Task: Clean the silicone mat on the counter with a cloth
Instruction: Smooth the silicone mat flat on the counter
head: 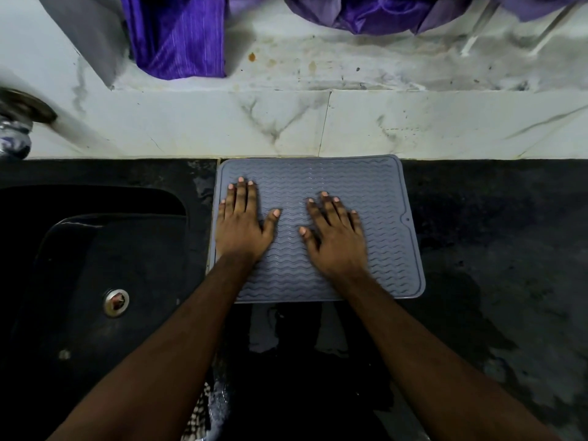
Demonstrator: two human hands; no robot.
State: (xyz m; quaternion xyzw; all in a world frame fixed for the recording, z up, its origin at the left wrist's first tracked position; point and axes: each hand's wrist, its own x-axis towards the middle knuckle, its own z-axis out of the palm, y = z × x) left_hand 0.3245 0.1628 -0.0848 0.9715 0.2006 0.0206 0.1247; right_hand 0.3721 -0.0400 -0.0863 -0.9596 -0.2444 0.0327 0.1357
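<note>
Grey silicone mat flat on the dark table, far edge against the white tiled backsplash, left edge just beside the sink. Left hand and right hand both released, fingers straight and spread, palms down on the ribbed surface, grasping nothing. No cloth in either hand; a checkered scrap at the bottom edge, perhaps a cloth, too dim to tell. Judged as flattening or steadying the mat, wiping not yet begun.

Risks from here:
- Wet patches on the table in front of and right of the mat; likely to let the mat slide under a hard wipe with only 1 palm holding it down.
- A push to the left liable to tip the mat edge over the sink rim.
- Dirt likely to stay lodged in the wavy ribs if wiped across them rather than along.

Count: 1 mat, 2 hands, 1 sink with 1 drain, 1 tap at far left, 2 purple fabrics hanging above the ledge.
</note>
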